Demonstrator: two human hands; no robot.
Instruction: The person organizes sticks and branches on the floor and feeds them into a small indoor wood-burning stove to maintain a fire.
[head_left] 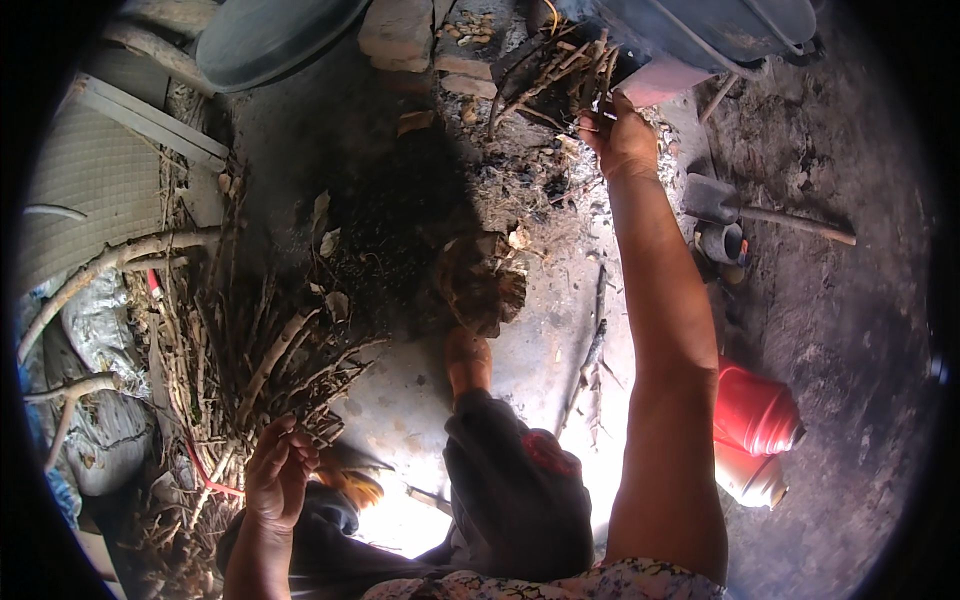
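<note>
My right arm stretches forward to the burning place under a dark pot [725, 35]. There my right hand [625, 140] is closed around the lower ends of thin sticks [598, 75], and part of the grip is hidden. More twigs [545, 80] lie just left of it, over ash and bits of charred matter. Low on the left, my left hand [275, 475] is raised with loosely bent fingers and nothing visible in it. It is nearest to a large heap of dry firewood [265, 370].
A dark round pan [270, 40] stands at the far left, near bricks [395, 35]. A wooden stump [485, 280] sits mid-floor before my foot. To the right are a small shovel [712, 198], a metal cup [720, 242] and a red container [755, 408]. Smoke drifts near the pot.
</note>
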